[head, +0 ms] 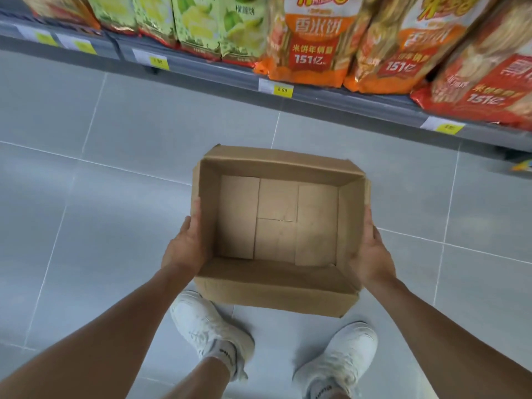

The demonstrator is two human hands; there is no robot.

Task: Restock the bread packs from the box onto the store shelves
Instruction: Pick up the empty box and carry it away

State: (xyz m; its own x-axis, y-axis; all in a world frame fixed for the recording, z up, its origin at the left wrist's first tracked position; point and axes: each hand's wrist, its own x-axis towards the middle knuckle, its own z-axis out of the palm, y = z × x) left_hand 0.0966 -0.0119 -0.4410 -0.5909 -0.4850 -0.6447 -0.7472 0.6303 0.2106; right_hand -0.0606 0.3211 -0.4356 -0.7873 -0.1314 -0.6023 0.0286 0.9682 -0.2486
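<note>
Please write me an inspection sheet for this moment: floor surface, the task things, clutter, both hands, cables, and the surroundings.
Surface: grey tiled floor, bare around the feet.
Job's things: cardboard box open on top, empty inside; no bread packs seen in it.
Clutter: nothing seen.
Grippers: left hand and right hand grip opposite side walls of the box.
Cables: nothing seen.
Surroundings: shelf with yellow price tags, green snack bags, orange rice cracker bags; white sneakers below.

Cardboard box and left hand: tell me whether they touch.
Touching. The head view shows the left hand pressed flat against the left wall of the cardboard box.
</note>
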